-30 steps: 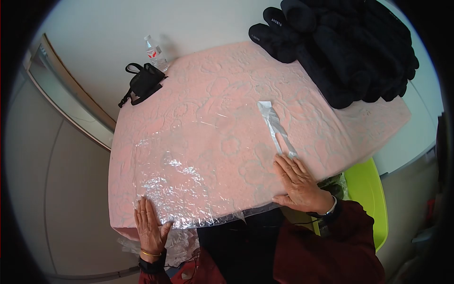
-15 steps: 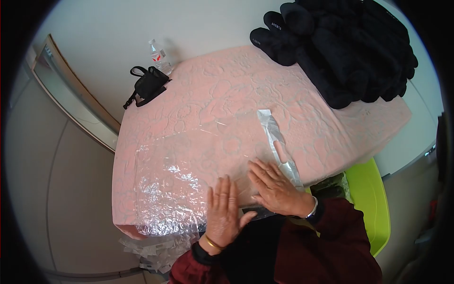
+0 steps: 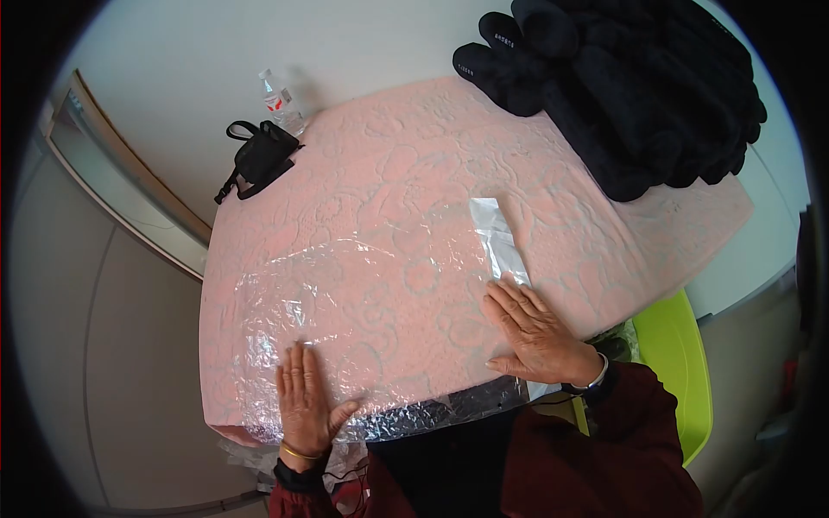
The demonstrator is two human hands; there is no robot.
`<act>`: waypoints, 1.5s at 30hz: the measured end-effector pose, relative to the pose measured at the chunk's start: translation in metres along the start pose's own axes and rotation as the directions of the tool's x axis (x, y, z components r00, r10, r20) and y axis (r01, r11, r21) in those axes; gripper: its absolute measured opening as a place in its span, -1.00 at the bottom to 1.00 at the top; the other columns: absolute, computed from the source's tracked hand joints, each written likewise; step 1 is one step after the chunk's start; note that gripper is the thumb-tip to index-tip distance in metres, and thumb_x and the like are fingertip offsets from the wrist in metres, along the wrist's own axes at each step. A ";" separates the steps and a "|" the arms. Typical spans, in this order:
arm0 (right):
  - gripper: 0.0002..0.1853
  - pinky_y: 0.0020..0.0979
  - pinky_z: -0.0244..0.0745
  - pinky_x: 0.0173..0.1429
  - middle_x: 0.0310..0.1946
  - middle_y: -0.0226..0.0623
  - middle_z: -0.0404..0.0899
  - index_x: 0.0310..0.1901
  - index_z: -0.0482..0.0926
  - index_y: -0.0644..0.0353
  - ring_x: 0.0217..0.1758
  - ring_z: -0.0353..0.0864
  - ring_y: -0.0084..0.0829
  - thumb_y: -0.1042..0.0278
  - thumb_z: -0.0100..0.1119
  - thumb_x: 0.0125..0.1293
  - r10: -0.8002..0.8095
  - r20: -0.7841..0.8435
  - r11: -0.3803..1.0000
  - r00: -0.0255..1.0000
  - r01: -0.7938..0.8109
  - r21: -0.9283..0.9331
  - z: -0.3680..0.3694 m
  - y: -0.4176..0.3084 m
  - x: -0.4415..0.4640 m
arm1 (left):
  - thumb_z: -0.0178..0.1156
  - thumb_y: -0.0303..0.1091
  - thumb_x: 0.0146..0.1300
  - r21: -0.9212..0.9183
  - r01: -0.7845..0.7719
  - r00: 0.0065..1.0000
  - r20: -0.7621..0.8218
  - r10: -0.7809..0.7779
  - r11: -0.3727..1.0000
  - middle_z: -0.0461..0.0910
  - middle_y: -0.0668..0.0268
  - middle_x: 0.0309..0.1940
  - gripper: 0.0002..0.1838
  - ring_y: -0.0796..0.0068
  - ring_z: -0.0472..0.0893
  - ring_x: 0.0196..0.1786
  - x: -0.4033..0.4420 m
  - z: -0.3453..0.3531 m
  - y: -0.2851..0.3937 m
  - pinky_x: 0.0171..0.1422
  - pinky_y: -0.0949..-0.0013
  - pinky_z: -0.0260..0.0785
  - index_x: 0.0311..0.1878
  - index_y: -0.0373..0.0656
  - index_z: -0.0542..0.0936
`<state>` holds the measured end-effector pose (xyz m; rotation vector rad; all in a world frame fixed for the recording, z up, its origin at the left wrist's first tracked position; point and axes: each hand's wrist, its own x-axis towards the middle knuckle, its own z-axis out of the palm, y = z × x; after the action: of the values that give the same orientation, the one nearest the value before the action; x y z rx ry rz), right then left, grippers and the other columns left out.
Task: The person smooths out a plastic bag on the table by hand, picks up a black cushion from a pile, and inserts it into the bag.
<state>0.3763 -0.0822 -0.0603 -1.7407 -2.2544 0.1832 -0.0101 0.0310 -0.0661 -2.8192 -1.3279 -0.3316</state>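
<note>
A clear plastic bag (image 3: 380, 293) lies spread flat over the pink cloth, its near edge hanging over the table's front. Along its right end runs a white strip (image 3: 496, 237), partly covered by my right hand. My left hand (image 3: 304, 404) rests palm down on the bag's left part, fingers stretched out and thumb apart. Palm down too, my right hand (image 3: 537, 335) presses on the bag's right end and the white strip, fingers extended. Neither hand grips anything.
A pile of black plush items (image 3: 630, 95) sits at the back right. A black pouch (image 3: 266, 155) and a plastic bottle (image 3: 281, 104) stand at the back left. The pink cloth (image 3: 406, 129) covers the table. A lime-green bin (image 3: 673, 363) stands at the right, more clear plastic (image 3: 246, 456) below the left front.
My hands have moved apart: the left slid leftward across the bag, the right moved right onto the white strip. The plastic between them lies flatter.
</note>
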 end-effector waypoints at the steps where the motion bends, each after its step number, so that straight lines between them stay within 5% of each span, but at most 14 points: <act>1: -0.01 0.00 -0.20 0.70 0.61 0.09 -0.03 0.55 0.05 0.42 0.71 -0.11 0.01 -0.20 0.18 0.38 -0.003 -0.001 1.000 1.000 0.003 0.000 0.000 0.000 0.000 | -0.15 0.61 0.27 0.017 0.058 0.998 -0.017 -0.057 0.998 0.14 -0.25 0.54 0.23 -0.21 0.11 0.61 -0.005 -0.001 -0.012 0.66 -0.15 -0.16 0.51 -0.52 0.18; 10: -0.08 0.04 -0.14 0.67 0.59 0.10 0.03 0.51 0.15 0.41 0.70 -0.08 0.03 -0.16 0.20 0.37 -0.014 -0.075 0.999 0.997 0.011 -0.039 0.004 -0.010 -0.020 | -0.13 0.57 0.32 0.054 0.228 0.973 -0.051 -0.226 0.972 0.17 -0.19 0.54 0.15 -0.14 0.11 0.62 -0.055 -0.001 -0.029 0.66 -0.16 -0.18 0.51 -0.45 0.21; 17: -0.16 0.10 -0.05 0.64 0.55 0.09 0.12 0.45 0.27 0.41 0.68 -0.02 0.05 -0.04 0.28 0.32 -0.033 -0.107 0.999 0.994 0.033 0.001 0.008 -0.015 -0.052 | -0.06 0.54 0.32 0.061 0.191 0.933 -0.321 -0.162 0.980 0.17 -0.10 0.55 0.11 -0.17 0.12 0.61 -0.098 0.036 -0.024 0.65 -0.26 -0.17 0.55 -0.34 0.19; 21: -0.16 0.12 -0.07 0.65 0.55 0.11 0.12 0.45 0.26 0.40 0.68 -0.02 0.06 0.03 0.32 0.29 -0.058 -0.269 0.996 0.961 0.039 -0.076 -0.008 -0.017 -0.032 | 0.03 0.48 0.32 -0.006 0.188 0.880 -0.444 -0.171 0.982 0.15 -0.10 0.56 0.08 -0.19 0.08 0.63 -0.068 0.016 0.019 0.64 -0.30 -0.18 0.57 -0.31 0.15; 26: -0.12 0.14 -0.13 0.66 0.56 0.12 0.07 0.48 0.22 0.39 0.68 -0.05 0.08 -0.12 0.24 0.34 -0.073 -0.222 0.997 0.972 0.067 -0.033 -0.002 -0.022 0.001 | 0.21 0.34 0.27 -0.068 -0.095 0.974 -0.212 0.079 0.993 0.12 -0.13 0.58 0.06 -0.18 0.08 0.64 -0.005 0.014 0.109 0.62 -0.33 -0.17 0.56 -0.33 0.18; 31: -0.05 0.15 -0.16 0.67 0.59 0.12 0.00 0.52 0.16 0.38 0.69 -0.09 0.08 -0.29 0.12 0.39 -0.092 -0.099 0.995 0.991 0.089 -0.036 0.010 -0.012 0.007 | 0.20 0.35 0.26 -0.153 -0.304 0.952 -0.096 0.292 0.940 0.14 -0.16 0.56 0.07 -0.21 0.13 0.61 0.031 0.023 0.149 0.60 -0.33 -0.12 0.55 -0.35 0.18; 40: 0.00 0.03 -0.22 0.70 0.60 0.15 -0.02 0.53 0.09 0.44 0.70 -0.09 0.04 -0.36 0.00 0.43 -0.085 -0.026 0.996 0.996 0.084 -0.028 0.000 0.007 0.005 | 0.15 0.40 0.24 -0.208 -0.364 0.931 -0.049 0.362 0.908 0.17 -0.16 0.55 0.11 -0.15 0.16 0.60 0.043 0.016 0.128 0.61 -0.25 -0.06 0.52 -0.44 0.20; 45: 0.00 -0.02 -0.24 0.71 0.60 0.15 -0.02 0.53 0.08 0.46 0.70 -0.09 0.02 -0.37 -0.04 0.45 -0.045 -0.036 0.997 0.998 0.043 -0.058 -0.001 0.024 -0.001 | 0.03 0.52 0.25 -0.078 -0.197 0.980 -0.008 0.197 0.977 0.14 -0.22 0.55 0.19 -0.20 0.15 0.60 0.023 0.003 0.047 0.63 -0.17 -0.06 0.52 -0.49 0.16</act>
<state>0.3993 -0.0767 -0.0663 -1.7066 -2.2897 0.0774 0.0408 0.0184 -0.0608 -2.9824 -1.0447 -0.3867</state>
